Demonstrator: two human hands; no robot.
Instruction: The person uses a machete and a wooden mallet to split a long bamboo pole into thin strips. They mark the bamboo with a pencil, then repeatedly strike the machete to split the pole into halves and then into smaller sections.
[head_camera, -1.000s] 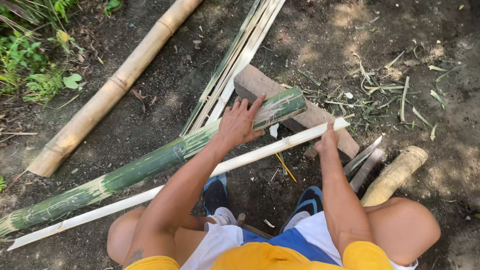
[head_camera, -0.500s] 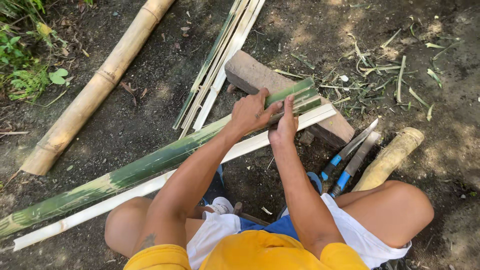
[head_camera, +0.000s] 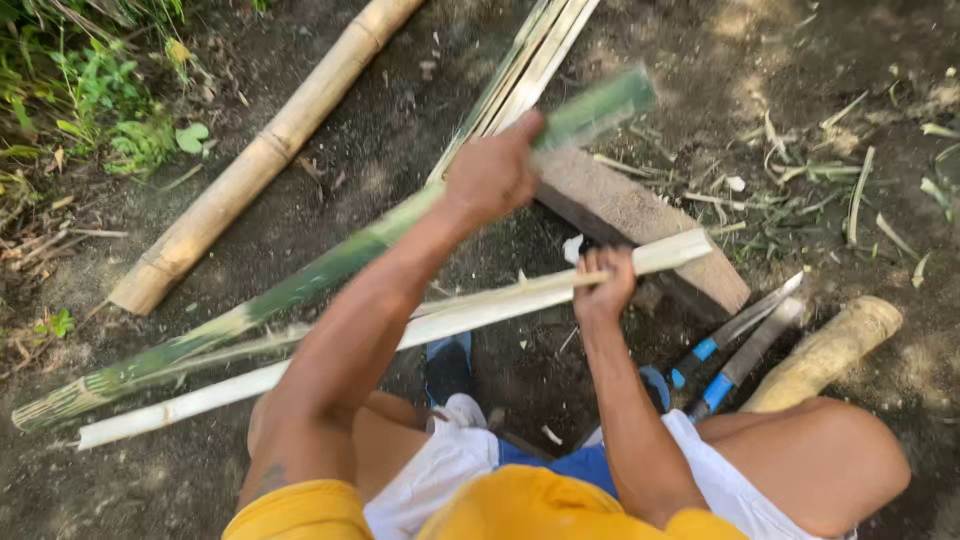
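I squat over split bamboo on bare soil. My left hand (head_camera: 492, 175) grips a long green bamboo half (head_camera: 300, 285) and holds its far end raised above a wooden block (head_camera: 640, 225). My right hand (head_camera: 603, 283) is closed on a pale, whitish bamboo strip (head_camera: 330, 355) that runs from lower left to the block. The two pieces are spread apart near my hands and lie close together at the lower left.
A thick tan bamboo pole (head_camera: 265, 155) lies at upper left. Several thin bamboo slats (head_camera: 525, 65) lie beyond the block. Two blue-handled knives (head_camera: 735, 345) and a short bamboo stub (head_camera: 825, 350) lie by my right knee. Weeds (head_camera: 110, 120) grow at far left.
My two hands were together on the bamboo over the block. Now the left has lifted the green half up and away, and the right has drawn the pale strip toward me.
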